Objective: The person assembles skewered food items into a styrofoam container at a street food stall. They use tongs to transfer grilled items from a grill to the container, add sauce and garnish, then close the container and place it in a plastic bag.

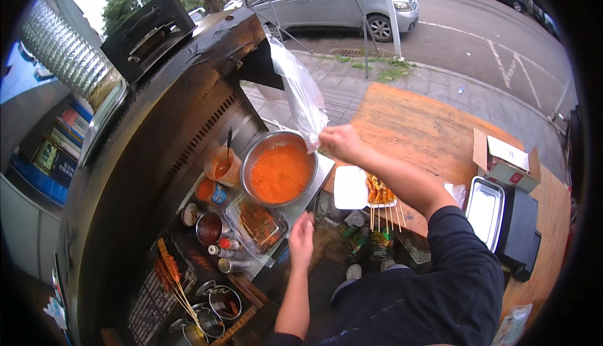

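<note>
Right hand [339,142]; plastic bag [300,91] hanging upright.

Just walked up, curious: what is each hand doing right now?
Left hand: open, holding nothing, hovering by the clear plastic container.
Right hand: closed on a thin plastic bag, beside the metal bowl of orange powder.

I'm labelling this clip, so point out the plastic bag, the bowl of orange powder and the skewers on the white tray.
plastic bag [301,98], head view, mid-panel
bowl of orange powder [281,171], head view, powder centre
skewers [379,190], head view, meat ends
</note>
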### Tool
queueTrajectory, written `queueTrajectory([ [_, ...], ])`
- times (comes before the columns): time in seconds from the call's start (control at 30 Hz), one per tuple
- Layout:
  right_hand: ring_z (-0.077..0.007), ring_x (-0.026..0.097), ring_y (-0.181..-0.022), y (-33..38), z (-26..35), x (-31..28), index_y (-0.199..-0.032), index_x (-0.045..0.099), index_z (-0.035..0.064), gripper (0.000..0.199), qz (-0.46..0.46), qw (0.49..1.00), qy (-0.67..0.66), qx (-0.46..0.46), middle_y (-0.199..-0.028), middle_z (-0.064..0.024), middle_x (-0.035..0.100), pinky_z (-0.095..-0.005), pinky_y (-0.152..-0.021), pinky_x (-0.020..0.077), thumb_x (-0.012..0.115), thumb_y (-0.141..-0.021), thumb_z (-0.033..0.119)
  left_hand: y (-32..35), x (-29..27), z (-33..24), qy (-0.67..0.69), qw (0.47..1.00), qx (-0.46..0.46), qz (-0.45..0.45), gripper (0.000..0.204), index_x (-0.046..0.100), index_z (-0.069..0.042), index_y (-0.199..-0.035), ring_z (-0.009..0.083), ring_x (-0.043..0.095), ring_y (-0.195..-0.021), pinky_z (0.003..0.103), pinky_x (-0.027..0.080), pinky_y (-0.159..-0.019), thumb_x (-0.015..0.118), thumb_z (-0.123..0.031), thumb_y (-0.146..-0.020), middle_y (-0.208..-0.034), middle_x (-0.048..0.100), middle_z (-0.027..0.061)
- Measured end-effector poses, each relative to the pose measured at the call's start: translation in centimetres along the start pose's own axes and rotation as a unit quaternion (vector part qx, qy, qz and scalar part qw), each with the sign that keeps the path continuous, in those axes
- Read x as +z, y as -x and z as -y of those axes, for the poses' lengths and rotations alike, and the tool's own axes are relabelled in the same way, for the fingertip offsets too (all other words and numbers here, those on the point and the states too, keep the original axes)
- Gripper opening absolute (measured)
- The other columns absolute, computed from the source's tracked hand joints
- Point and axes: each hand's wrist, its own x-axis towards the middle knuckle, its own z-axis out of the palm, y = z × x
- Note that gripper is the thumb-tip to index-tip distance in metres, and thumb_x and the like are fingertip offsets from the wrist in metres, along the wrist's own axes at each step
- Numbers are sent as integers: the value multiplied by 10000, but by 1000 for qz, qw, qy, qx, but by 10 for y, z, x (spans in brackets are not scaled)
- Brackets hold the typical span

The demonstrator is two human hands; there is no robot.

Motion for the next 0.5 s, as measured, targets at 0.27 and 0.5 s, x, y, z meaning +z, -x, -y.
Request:
queueTrajectory([
  [0.27, -253, 614, -564, 100, 131, -44, -770, 549, 100, 160, 139, 958, -198, -156, -712, -66, 546, -387, -509, 501, 666, -818, 198, -41, 54, -102, 206, 977, -45, 25, 229, 633, -22, -1166, 108, 641, -917, 259, 508, -807, 616, -166, -988, -1046, 679, 32],
  [0.5, -331, 674, -726, 130, 162, -133, -1032, 654, 70, 311, 381, 787, -454, -174, -842, -113, 669, -415, -643, 544, 710, -866, 327, 73, 37, -99, 110, 991, -16, -70, 239, 615, -32, -1142, 104, 632, -786, 254, 514, -673, 491, -215, -1051, -963, 680, 46],
])
